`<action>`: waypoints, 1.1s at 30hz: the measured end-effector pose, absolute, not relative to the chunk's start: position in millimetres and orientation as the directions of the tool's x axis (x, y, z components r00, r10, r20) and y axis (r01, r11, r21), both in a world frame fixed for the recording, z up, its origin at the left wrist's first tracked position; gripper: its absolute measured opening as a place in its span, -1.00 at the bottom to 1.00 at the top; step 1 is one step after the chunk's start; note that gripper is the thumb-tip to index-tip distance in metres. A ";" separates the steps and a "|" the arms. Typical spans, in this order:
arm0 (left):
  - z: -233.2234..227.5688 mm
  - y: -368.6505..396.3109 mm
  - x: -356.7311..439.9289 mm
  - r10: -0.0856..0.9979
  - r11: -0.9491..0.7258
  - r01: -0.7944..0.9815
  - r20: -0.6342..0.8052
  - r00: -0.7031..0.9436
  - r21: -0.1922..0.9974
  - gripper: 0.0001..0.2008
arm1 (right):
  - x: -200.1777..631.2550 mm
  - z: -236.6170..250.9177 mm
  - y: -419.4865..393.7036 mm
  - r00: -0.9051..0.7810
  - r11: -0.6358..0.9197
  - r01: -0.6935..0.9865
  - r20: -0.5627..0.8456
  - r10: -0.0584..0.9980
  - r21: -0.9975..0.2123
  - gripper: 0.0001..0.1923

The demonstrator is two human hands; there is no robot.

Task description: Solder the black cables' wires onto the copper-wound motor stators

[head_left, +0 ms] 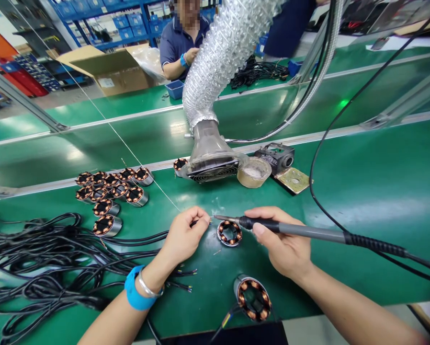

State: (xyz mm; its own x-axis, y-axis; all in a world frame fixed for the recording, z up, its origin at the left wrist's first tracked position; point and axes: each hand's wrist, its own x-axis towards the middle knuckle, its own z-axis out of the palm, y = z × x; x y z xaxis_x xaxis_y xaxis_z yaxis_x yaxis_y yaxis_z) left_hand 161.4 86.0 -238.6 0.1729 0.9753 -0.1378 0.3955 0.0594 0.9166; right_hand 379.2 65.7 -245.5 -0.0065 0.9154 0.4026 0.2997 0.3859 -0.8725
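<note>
Pinching a thin wire end, the left hand (pixel 184 235) sits just left of the small stator (pixel 229 233) on the green desk (pixel 362 191); the right hand (pixel 281 244), closed around the soldering iron (pixel 308 231), lies right of the stator, iron axis running level, tip pointing left above the stator's upper rim toward the wire.

Green worktop (pixel 380 191) is reflecting overhead light. Beyond the grip, blue shelving (pixel 129 21) is holding bins; a cardboard box (pixel 110 69) is sitting alongside a seated person (pixel 181 45).
</note>
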 end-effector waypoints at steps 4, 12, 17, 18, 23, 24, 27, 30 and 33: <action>-238.9 85.9 161.2 0.976 0.044 0.414 -0.129 0.178 0.909 -0.76 | 378.3 -244.2 66.0 -0.038 0.450 0.321 0.463 0.885 -0.833 -0.82; -239.1 85.1 161.4 0.974 0.040 0.432 -0.131 0.183 0.901 -0.76 | 372.5 -230.9 63.6 -0.139 0.625 0.339 0.620 0.772 -0.703 -0.82; -239.6 85.2 161.5 0.974 0.038 0.433 -0.130 0.186 0.900 -0.75 | 368.0 -226.9 61.7 -0.187 0.705 0.301 0.686 0.704 -0.642 -0.74; -239.8 85.1 161.5 0.974 0.038 0.435 -0.131 0.186 0.900 -0.76 | 368.4 -227.2 61.5 -0.188 0.712 0.294 0.692 0.697 -0.638 -0.72; -240.0 84.5 162.0 0.972 0.049 0.438 -0.144 0.188 0.898 -0.76 | 372.1 -228.3 61.3 -0.157 0.721 0.271 0.710 0.687 -0.638 -0.70; -239.9 84.5 162.2 0.971 0.051 0.440 -0.147 0.187 0.897 -0.75 | 372.5 -228.1 61.5 -0.154 0.719 0.271 0.709 0.688 -0.640 -0.70; -239.1 84.8 162.5 0.972 0.051 0.451 -0.148 0.182 0.891 -0.75 | 372.3 -227.4 62.5 -0.147 0.729 0.269 0.721 0.677 -0.630 -0.71; -238.5 84.9 162.2 0.974 0.048 0.462 -0.145 0.176 0.886 -0.76 | 371.5 -227.4 63.8 -0.140 0.741 0.263 0.736 0.662 -0.617 -0.72; -238.3 84.6 161.8 0.974 0.046 0.456 -0.141 0.177 0.889 -0.76 | 371.1 -227.5 64.2 -0.137 0.740 0.257 0.735 0.665 -0.622 -0.72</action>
